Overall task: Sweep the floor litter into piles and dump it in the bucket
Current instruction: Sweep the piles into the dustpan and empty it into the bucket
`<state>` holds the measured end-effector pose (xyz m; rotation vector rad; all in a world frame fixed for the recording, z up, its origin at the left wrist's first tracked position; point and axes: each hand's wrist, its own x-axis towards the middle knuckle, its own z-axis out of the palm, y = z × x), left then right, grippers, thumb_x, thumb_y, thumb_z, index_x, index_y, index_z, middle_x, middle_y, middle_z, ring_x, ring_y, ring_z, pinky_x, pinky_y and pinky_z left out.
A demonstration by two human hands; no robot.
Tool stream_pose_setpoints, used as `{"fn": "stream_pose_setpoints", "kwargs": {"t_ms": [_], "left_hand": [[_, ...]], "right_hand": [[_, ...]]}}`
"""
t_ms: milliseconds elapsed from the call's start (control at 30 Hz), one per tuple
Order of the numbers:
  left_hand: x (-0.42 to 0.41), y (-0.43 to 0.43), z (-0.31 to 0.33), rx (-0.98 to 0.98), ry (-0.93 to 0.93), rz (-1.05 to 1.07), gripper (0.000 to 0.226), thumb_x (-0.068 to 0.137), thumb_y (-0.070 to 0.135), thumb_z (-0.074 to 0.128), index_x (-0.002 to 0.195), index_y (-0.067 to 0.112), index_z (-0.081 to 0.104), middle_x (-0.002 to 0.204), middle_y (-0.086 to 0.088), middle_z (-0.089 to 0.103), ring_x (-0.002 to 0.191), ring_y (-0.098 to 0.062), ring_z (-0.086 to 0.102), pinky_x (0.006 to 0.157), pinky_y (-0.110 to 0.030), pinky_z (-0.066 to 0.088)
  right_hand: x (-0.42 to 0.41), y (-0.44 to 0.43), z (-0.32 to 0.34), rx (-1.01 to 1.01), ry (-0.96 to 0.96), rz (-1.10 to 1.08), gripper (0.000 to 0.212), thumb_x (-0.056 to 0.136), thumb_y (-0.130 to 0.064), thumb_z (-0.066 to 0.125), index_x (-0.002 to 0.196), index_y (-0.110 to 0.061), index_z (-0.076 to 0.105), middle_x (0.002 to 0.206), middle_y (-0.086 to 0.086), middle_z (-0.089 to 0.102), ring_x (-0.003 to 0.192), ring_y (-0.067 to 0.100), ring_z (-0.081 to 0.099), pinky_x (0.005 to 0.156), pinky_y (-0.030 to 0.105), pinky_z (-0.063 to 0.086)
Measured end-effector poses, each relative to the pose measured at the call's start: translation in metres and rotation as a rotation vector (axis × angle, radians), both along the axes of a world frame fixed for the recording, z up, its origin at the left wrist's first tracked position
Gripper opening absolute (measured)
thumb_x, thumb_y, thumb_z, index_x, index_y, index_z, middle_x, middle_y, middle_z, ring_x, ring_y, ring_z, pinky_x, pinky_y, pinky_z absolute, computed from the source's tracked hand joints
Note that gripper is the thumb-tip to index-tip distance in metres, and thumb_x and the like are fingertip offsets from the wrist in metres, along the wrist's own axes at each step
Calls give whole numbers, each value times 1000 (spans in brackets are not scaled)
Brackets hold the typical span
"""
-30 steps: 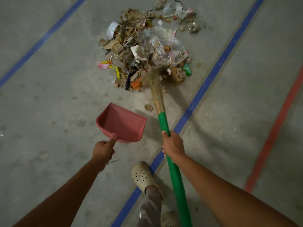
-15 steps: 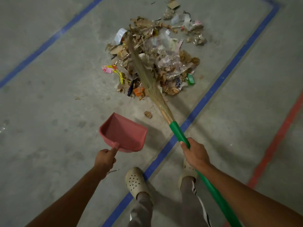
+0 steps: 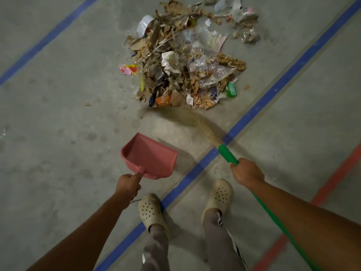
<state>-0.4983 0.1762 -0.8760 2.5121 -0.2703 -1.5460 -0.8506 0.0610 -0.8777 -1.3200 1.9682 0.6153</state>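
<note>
My left hand point(image 3: 127, 185) grips the pink dustpan point(image 3: 150, 156) by its handle, my right hand point(image 3: 247, 172) wraps the green broom point(image 3: 227, 153), shaft slanting forward-left, blurred bristles just short of the litter pile point(image 3: 183, 61) dead ahead.

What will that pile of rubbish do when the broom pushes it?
Probably it scatters easily: the pile looks like dry leaves, paper scraps and thin clear plastic, all light. The crumpled plastic likely bends and drags rather than rolls.
</note>
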Motion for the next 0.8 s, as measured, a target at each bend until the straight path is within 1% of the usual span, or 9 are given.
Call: {"fn": "stream_pose_setpoints", "kwargs": {"t_ms": [67,133,267,400,467,533,600,700,800], "left_hand": [[-11,-12,1,-3,-4,11,60,88,64,62,76,6,59,67,-11,61,42,-14,43,42,-24,34],[-22,-28,6,-12,-7,20,61,87,65,63,75,5,59,65,-11,61,41,-14,43,42,-24,35],[-45,-68,21,-72,-10,32,59,87,63,65,75,5,56,62,-12,59,40,-15,42,41,-23,34],[-63,-116,38,-131,-17,11,57,87,61,67,70,7,53,60,-11,58,38,-16,41,40,-23,32],[-70,-136,44,-162,-21,4,57,87,59,68,69,8,52,58,-11,57,36,-16,41,40,-23,31],[-76,-152,49,-180,-26,-8,56,87,59,69,69,9,50,58,-11,56,35,-15,39,38,-22,30],[-79,-161,52,-195,-17,-8,55,86,57,70,70,10,48,58,-12,54,35,-14,37,38,-22,28],[-78,-165,54,-201,-3,-13,56,85,58,71,71,10,47,58,-11,53,37,-14,37,39,-23,28],[-70,-162,52,-195,4,-4,56,84,60,71,72,9,49,59,-11,53,37,-14,37,40,-23,29]], "right_hand": [[-5,-25,5,-59,-27,-88,40,99,-48,47,111,-13,62,108,13,66,94,33,63,73,33,44],[-13,-45,14,-111,-65,-132,39,98,-48,48,108,-14,63,105,12,67,92,33,63,73,33,45],[-34,-65,41,-185,-103,-74,34,96,-50,49,102,-20,64,96,9,67,89,32,65,74,35,51],[-58,-69,62,-262,-94,-20,32,97,-48,51,100,-19,63,88,8,67,85,34,66,67,34,48],[-68,-72,68,-272,-101,-36,31,97,-47,53,99,-18,62,80,5,60,84,34,65,65,33,45],[-76,-74,72,-262,-105,-61,30,97,-47,53,99,-19,62,78,3,55,83,34,64,65,32,43],[-81,-76,74,-258,-104,-72,30,97,-47,52,100,-20,62,79,2,56,77,30,61,66,32,45],[-81,-78,77,-259,-107,-67,30,99,-47,51,101,-19,61,79,1,56,71,25,52,64,31,42],[-71,-76,81,-258,-123,-65,28,100,-47,50,96,-21,58,74,-2,55,68,23,53,61,30,42]]}}
